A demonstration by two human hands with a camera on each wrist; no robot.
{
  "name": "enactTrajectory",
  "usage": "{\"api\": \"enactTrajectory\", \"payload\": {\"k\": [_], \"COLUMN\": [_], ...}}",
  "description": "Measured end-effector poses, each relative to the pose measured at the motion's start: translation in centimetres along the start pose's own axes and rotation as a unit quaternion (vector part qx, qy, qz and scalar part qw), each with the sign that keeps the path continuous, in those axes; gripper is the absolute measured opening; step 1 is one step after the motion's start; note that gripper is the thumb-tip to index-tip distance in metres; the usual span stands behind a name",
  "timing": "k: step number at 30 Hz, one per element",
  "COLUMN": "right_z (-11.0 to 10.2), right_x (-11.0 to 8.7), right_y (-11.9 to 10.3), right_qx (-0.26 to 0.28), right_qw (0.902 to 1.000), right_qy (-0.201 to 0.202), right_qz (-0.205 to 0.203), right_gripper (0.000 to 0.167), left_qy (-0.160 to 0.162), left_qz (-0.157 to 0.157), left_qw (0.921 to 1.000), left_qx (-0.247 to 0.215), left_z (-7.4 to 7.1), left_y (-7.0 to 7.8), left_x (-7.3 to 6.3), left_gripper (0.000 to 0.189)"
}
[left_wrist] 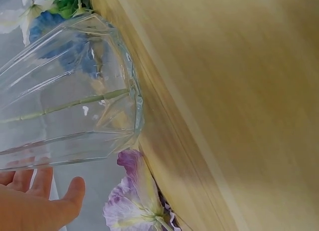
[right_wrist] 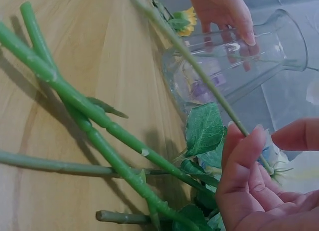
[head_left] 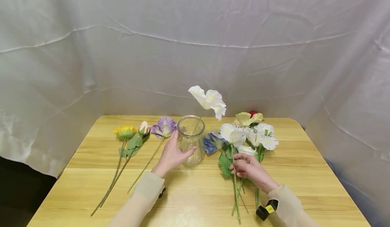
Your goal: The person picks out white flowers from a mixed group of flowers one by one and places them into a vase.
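My left hand (head_left: 173,152) grips the side of a clear glass vase (head_left: 199,147), thumb across its front and fingers behind the glass. One artificial white flower (head_left: 210,100) stands in the vase; its stem (left_wrist: 75,102) leans inside. At the right, my right hand (head_left: 250,169) holds the thin green stem (right_wrist: 199,76) of another white flower (head_left: 233,133) between its fingers. That flower's head rises over a pile of other flowers. Below the hand in the right wrist view, thicker green stems (right_wrist: 75,94) cross on the table.
Left of the vase lie a yellow flower (head_left: 125,131), a pale pink rosebud (head_left: 144,128) and a purple flower (head_left: 165,127). The right pile has a blue flower (head_left: 211,143), white flowers (head_left: 268,140) and a cream flower (head_left: 248,118). Grey cloth (head_left: 195,64) hangs behind the wooden table (head_left: 195,203).
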State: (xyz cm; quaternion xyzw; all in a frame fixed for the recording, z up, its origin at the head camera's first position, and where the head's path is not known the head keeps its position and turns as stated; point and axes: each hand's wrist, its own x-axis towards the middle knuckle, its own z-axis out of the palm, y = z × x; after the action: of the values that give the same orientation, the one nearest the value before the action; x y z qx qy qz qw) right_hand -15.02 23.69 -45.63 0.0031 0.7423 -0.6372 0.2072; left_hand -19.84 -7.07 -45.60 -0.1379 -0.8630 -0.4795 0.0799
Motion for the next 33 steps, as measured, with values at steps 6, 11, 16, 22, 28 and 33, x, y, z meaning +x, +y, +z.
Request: {"api": "enactTrajectory", "payload": {"k": [6,11,16,22,28,33], "right_z": [0.0,0.0,0.1,0.3,0.5,0.5], "right_x": [0.1,0.1,0.1,0.1,0.0,-0.2], "right_y": [0.0,-0.3,-0.6,-0.9,-1.7,-3.0], "right_qx": [-0.002,0.009,0.011,0.014,0.016,0.012], "right_qw": [0.9999,0.9996,0.9992,0.9982,0.9948,0.9905], "right_qy": [0.013,0.025,0.036,0.048,0.085,0.112], "right_qz": [-0.004,-0.008,-0.015,-0.035,-0.054,-0.079], "right_gripper": [0.046,0.041,0.037,0.034,0.029,0.02], "left_qy": [0.006,0.018,0.027,0.045,0.075,0.09], "left_qz": [-0.004,-0.001,-0.017,-0.027,-0.038,-0.041], "left_qw": [1.0,0.9998,0.9993,0.998,0.9951,0.9935], "left_qx": [0.005,0.005,0.019,0.035,0.053,0.056], "left_z": [0.1,0.3,0.4,0.8,1.4,2.0], "left_y": [0.0,0.3,0.6,1.0,1.5,1.8], "left_x": [0.0,0.0,0.1,0.2,0.2,0.2], "left_gripper": [0.084,0.084,0.082,0.083,0.08,0.081]}}
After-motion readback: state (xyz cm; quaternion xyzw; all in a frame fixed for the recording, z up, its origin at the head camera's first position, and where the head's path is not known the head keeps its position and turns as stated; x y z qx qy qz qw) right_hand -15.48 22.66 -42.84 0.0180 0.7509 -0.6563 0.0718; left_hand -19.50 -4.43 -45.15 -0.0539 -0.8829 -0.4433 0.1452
